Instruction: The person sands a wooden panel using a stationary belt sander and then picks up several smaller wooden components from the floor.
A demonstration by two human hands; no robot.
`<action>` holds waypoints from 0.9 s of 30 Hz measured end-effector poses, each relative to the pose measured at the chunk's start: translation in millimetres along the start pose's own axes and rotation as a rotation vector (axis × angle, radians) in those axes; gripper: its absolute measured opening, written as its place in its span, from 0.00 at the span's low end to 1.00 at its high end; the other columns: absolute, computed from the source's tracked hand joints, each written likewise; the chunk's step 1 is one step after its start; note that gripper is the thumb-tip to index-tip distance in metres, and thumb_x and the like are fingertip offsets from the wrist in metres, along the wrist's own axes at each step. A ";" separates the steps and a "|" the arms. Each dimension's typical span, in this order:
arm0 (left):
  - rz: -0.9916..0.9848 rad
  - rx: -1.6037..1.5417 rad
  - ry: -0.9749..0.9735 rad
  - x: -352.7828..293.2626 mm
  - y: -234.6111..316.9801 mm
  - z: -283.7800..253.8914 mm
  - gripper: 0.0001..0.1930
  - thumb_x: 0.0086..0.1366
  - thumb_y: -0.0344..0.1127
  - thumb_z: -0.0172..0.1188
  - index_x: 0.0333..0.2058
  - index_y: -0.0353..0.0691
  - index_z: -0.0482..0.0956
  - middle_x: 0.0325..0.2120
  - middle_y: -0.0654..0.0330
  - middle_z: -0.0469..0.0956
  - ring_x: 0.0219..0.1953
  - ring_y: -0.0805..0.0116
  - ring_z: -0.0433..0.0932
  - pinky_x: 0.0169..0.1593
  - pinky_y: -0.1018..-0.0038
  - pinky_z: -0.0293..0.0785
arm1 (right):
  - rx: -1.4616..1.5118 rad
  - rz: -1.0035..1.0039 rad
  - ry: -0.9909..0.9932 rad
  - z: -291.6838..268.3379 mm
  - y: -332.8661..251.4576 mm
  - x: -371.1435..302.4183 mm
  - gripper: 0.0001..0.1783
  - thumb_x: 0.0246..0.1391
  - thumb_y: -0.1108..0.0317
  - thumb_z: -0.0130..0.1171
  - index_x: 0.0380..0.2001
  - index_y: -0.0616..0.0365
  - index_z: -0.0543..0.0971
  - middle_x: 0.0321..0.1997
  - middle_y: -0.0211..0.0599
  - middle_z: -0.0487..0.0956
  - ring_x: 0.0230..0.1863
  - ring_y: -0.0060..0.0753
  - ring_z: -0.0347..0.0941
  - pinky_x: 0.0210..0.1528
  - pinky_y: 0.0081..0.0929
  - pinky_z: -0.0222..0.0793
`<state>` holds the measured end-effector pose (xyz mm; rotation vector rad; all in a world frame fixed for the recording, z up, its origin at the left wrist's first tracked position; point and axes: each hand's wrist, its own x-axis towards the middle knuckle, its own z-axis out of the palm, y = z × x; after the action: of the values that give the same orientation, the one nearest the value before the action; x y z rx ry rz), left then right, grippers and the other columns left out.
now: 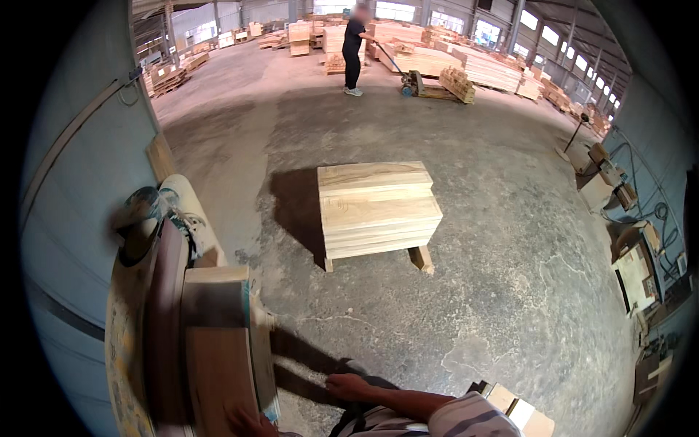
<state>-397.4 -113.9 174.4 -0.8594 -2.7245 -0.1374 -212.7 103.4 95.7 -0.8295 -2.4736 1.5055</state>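
left hand [253, 423]: at the board [220, 368], grip unclear
right hand [348, 387]: curled closed
board: lying beside the belt [164, 320]

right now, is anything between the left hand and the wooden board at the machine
Nothing visible: the left hand is at the near end of the wooden board, with no other object showing between them. Exact contact is too dark to tell.

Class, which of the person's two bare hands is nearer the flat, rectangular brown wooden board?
The bare left hand, at the near end of the flat brown wooden board; the right hand is farther off, to the board's right.
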 end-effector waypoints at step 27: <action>0.274 -0.671 -1.279 -76.3 315.2 5.5 0.39 0.50 0.52 0.63 0.54 0.33 0.62 0.48 0.47 0.68 0.49 0.57 0.70 0.50 0.67 0.67 | 0.108 0.459 0.625 -234.6 223.2 -252.9 0.14 0.52 0.55 0.49 0.36 0.51 0.76 0.36 0.48 0.77 0.40 0.52 0.72 0.41 0.40 0.69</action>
<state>-157.8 103.3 148.7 -2.0581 -3.6716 -0.6693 175.1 235.1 63.7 -1.6273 -1.8056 1.2081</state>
